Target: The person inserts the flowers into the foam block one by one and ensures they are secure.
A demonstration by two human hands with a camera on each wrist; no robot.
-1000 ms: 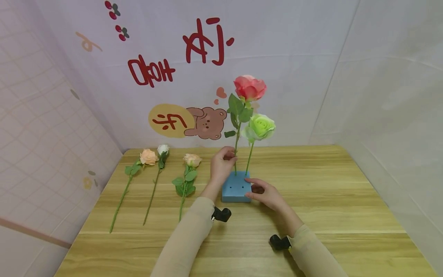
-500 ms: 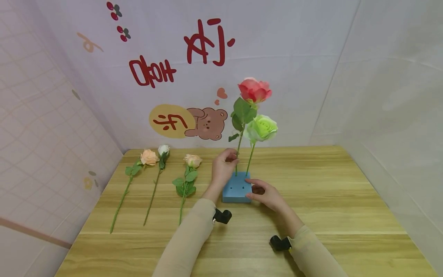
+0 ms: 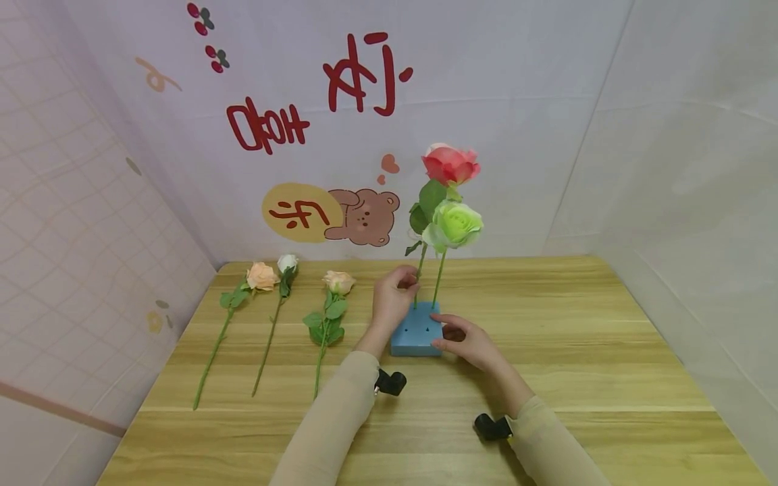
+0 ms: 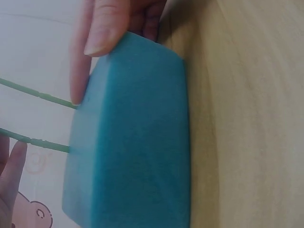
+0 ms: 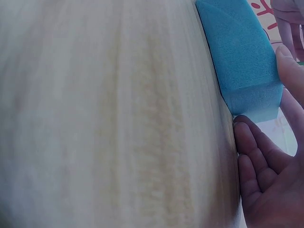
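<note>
My left hand (image 3: pixel 392 302) pinches the lower stem of a pink-red rose (image 3: pixel 451 164), whose stem end is set in the back left part of a blue foam block (image 3: pixel 416 341). Beside it, a light green rose (image 3: pixel 454 225) stands in the same block near the back right corner, partly overlapping the red rose's leaves. My right hand (image 3: pixel 467 341) holds the block's right side, thumb near the front corner and index finger towards the back. In the right wrist view the other fingers (image 5: pixel 256 154) curl loosely beside the block (image 5: pixel 242 52). Two small holes show on the block's top.
On the left of the wooden table (image 3: pixel 547 378) lie a peach rose (image 3: pixel 261 276), a white rose (image 3: pixel 288 264) and a pale peach rose (image 3: pixel 338 282), with stems towards me. A printed cloth backdrop (image 3: pixel 516 121) rises behind the table.
The red rose has lowered and shifted to the right, its bloom now nearer the green one. My left hand has moved slightly down with the stem; my right hand stays on the block.
</note>
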